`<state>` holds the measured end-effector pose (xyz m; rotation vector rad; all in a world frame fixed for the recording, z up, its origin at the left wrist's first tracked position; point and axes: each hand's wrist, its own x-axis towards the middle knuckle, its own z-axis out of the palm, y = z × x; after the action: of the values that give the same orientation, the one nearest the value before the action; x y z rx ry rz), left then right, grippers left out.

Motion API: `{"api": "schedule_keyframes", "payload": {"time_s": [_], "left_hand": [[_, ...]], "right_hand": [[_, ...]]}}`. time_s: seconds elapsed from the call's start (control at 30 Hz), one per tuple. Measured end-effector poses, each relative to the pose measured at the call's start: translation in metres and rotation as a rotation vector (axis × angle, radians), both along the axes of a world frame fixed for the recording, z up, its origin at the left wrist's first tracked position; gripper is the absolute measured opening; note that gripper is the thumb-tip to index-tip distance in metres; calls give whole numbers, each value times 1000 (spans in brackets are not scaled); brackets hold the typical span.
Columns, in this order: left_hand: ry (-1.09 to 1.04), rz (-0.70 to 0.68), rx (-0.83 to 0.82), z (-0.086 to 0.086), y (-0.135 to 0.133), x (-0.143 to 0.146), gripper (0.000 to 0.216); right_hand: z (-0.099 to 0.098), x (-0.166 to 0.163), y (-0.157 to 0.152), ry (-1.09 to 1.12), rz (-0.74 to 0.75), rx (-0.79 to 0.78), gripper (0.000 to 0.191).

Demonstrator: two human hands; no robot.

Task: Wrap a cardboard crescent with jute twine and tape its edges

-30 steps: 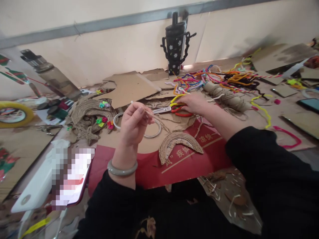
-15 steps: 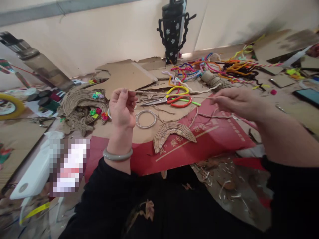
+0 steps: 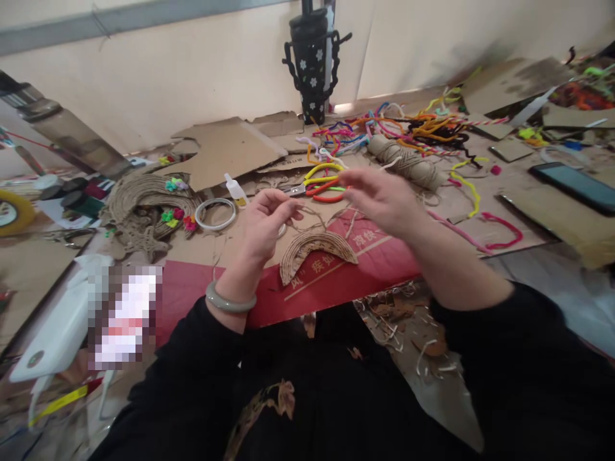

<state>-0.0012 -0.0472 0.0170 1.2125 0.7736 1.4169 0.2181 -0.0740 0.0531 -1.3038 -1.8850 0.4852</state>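
My left hand, with a grey bangle on its wrist, is pinched shut on a thin piece of twine, which hangs slack from the fingertips. My right hand hovers to the right, its fingers loosely apart and slightly blurred, with nothing visible in them. Below and between the hands, a cardboard arch covered in rows of twine lies on a red printed cardboard sheet. Just behind my hands lie scissors with yellow and orange handles, partly hidden by my right hand.
A twine roll and tangled coloured pipe cleaners lie behind. Left are a finished-looking twine arch, a ring of tape, a small glue bottle and a white glue gun. A black tumbler stands at the back; a phone lies right.
The twine was stretched taut between both hands; now it hangs slack from my left hand. My right hand has moved left, closer to my left, and its fingers have loosened. The view has shifted right.
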Motion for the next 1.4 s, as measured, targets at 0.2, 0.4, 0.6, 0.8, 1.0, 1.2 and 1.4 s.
{"api": "schedule_keyframes", "payload": {"time_s": [0.2,0.4,0.6,0.8,1.0,1.2,1.4], "left_hand": [[111,52,142,-5,-6,-7,25],[112,205,109,-7,1,-21,24],[331,265,189,-17,3,-25,19],[1111,139,250,-18,-1,-16,19],[1529,-24,206,-14,0,-7,26],[1307,89,266,-22,4,-11,22],[1023,163,345,-21,1,-15,19]], "right_hand": [[-13,-63,18,33,288,-123,24],[-24,-11,17,118,95,-78,15],[18,93,9,440,-465,386,14],[-4,154,35,126,-548,148,22],[-33,113,30,-299,-362,129,25],[-47,24,26,-461,107,119,36],[-46,-26,31,-531,236,36,26]]}}
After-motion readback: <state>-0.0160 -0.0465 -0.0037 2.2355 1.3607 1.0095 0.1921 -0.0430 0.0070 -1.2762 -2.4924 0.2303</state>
